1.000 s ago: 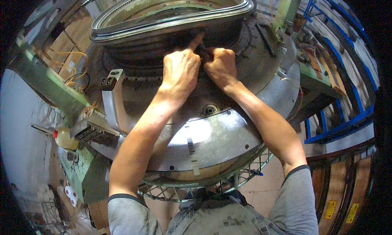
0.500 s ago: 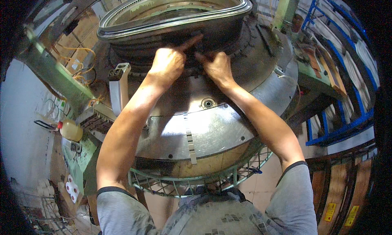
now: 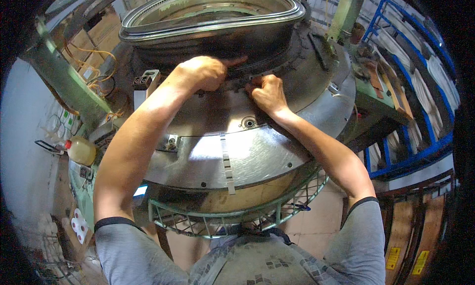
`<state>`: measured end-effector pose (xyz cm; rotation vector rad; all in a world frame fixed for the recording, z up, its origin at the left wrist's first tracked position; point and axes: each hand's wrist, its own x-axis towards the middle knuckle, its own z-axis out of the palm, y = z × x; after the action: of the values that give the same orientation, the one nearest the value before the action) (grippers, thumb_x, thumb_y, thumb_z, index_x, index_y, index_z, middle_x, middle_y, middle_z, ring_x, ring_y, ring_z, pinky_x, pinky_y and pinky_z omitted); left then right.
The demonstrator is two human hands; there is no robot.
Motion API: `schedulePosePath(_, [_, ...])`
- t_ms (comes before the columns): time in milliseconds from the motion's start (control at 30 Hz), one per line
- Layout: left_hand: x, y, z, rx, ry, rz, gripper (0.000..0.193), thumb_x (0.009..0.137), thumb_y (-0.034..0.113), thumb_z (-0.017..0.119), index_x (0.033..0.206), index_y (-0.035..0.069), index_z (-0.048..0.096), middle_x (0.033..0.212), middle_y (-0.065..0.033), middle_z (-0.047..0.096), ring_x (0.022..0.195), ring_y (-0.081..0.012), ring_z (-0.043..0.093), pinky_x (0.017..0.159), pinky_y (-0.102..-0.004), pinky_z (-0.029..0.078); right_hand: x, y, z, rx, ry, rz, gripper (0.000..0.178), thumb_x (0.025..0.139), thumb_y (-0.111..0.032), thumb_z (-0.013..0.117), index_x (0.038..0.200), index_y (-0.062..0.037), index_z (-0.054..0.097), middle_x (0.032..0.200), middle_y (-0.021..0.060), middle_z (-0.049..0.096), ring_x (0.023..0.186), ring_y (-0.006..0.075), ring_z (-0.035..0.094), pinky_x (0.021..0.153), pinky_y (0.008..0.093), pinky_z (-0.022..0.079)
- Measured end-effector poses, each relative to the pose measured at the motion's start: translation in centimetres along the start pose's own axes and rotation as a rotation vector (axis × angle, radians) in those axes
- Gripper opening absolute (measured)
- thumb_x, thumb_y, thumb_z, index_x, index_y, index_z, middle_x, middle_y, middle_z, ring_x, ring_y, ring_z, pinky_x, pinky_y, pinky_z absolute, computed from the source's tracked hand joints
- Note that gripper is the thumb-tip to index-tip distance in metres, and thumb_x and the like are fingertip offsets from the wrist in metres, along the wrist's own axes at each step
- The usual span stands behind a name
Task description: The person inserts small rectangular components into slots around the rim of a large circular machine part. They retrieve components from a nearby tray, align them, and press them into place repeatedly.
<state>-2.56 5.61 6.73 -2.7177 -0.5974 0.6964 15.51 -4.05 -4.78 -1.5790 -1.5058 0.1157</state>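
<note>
Both my hands work at the base of the dark cylinder [image 3: 213, 50] on a large round machine that looks like a circular knitting machine. My left hand [image 3: 204, 73] has its index finger stretched to the right along the cylinder wall. Its other fingers are curled, and what they hold, if anything, is hidden. Close to its right, my right hand [image 3: 268, 93] is closed, thumb and fingers drawn together at the ring of small dark parts around the cylinder's foot. Whatever lies between those fingers is too small to make out. A polished metal plate [image 3: 262, 151] slopes toward me below both hands.
A metal rim [image 3: 217, 23] tops the cylinder. Green posts [image 3: 74, 82] flank the machine, and a green guard rail [image 3: 198, 220] curves below it. On the left stand a bottle of yellowish liquid [image 3: 81, 152] and a metal block [image 3: 147, 79]. A blue rack [image 3: 396, 52] holds white material.
My hands have come slightly down and apart; the right has drawn back from the cylinder wall. My left forearm has swung left, uncovering a small metal fitting on the plate.
</note>
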Motion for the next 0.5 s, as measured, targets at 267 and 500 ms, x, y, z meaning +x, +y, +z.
schedulePosePath(267, [-1.3, -2.5, -1.1, -0.046, 0.400, -0.115, 0.006, 0.073, 0.011, 0.066, 0.071, 0.007, 0.068, 0.075, -0.0184, 0.067, 0.072, -0.0378, 0.068, 0.062, -0.0457, 0.055, 4.5, 0.0, 3.2, -0.027, 0.163, 0.047, 0.025, 0.080, -0.025, 0.082, 0.085, -0.0011, 0.075, 0.082, 0.0158, 0.075, 0.071, 0.0190, 0.070, 0.070, 0.0349, 0.054])
schedulePosePath(500, [-1.8, -1.9, -1.1, -0.067, 0.506, -0.154, 0.005, 0.074, 0.008, 0.066, 0.074, 0.006, 0.070, 0.080, -0.0174, 0.071, 0.076, -0.0355, 0.070, 0.066, -0.0446, 0.058, 6.6, 0.1, 4.3, 0.043, 0.359, -0.052, 0.028, 0.077, -0.036, 0.081, 0.075, -0.0093, 0.073, 0.076, 0.0148, 0.072, 0.068, 0.0350, 0.069, 0.064, 0.0465, 0.055])
